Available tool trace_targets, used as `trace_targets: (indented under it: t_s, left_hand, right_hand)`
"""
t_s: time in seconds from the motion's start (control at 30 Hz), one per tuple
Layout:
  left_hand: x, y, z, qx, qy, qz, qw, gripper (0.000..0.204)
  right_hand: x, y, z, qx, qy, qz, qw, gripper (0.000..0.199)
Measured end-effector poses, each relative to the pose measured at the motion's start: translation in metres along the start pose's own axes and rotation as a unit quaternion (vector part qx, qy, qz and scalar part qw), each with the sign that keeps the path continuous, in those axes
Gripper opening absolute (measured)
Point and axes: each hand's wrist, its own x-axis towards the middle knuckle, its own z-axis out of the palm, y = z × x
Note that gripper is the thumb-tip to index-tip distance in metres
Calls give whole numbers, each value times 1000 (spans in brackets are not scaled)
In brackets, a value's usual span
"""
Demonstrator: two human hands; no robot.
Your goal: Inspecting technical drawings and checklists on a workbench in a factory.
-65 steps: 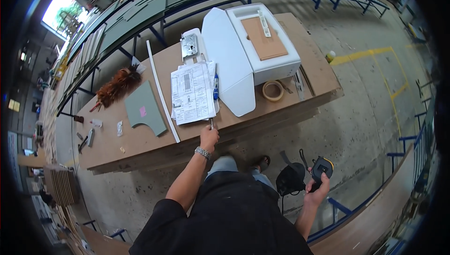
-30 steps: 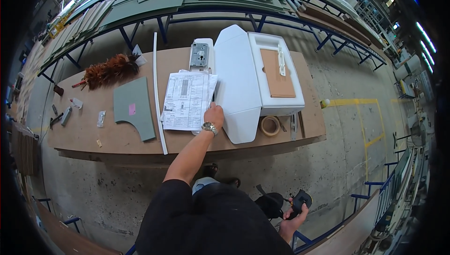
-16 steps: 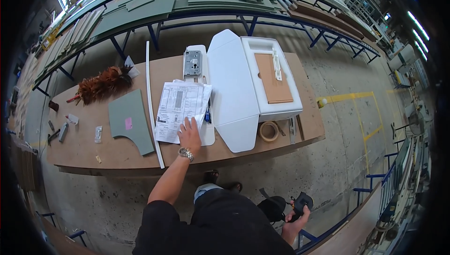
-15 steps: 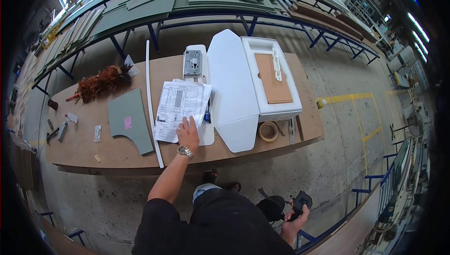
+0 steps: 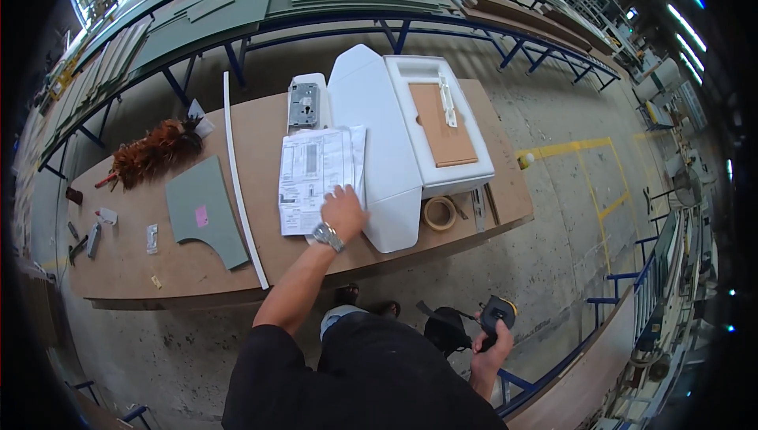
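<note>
My left hand [image 5: 344, 214], with a metal watch on its wrist, rests on the lower right of some printed papers [image 5: 305, 173], fingers apart and slightly bent. The papers cover most of a long white plate and reach onto the flap of an opened white box [image 5: 373, 146]. Above them, a grey metal lock body [image 5: 303, 105] lies on the plate's far end. Low beside my body, my right hand [image 5: 491, 351] grips a black-and-yellow tape measure [image 5: 497, 315]. In the box's foam tray are a brown cardboard piece [image 5: 446, 130] and a slim white part [image 5: 448, 102].
On the brown table [image 5: 126, 260] lie a feather duster [image 5: 154, 150], a grey-green panel [image 5: 207, 213], a long white strip [image 5: 240, 185] and several small items. A tape roll [image 5: 439, 214] sits by the box. Beyond stands a blue rack [image 5: 403, 35] of green boards.
My left hand has slid right with the papers, which now hide the blue pen-like thing and overlap the box flap. My right hand still holds the tape measure, now tilted differently.
</note>
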Motion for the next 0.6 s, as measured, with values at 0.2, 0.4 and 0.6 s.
trace_targets:
  t_s: [0.2, 0.4, 0.6]
  left_hand:
    - [-92, 94, 11, -443, -341, 230, 797, 77]
    - [-105, 96, 21, -577, -337, 122, 735, 46]
    - [44, 10, -1, -614, 39, -76, 785, 49]
  right_hand:
    - [13, 13, 25, -29, -139, 35, 989, 25]
    - [16, 30, 44, -171, -171, 68, 968, 22]
    - [1, 22, 13, -61, -14, 61, 996, 20]
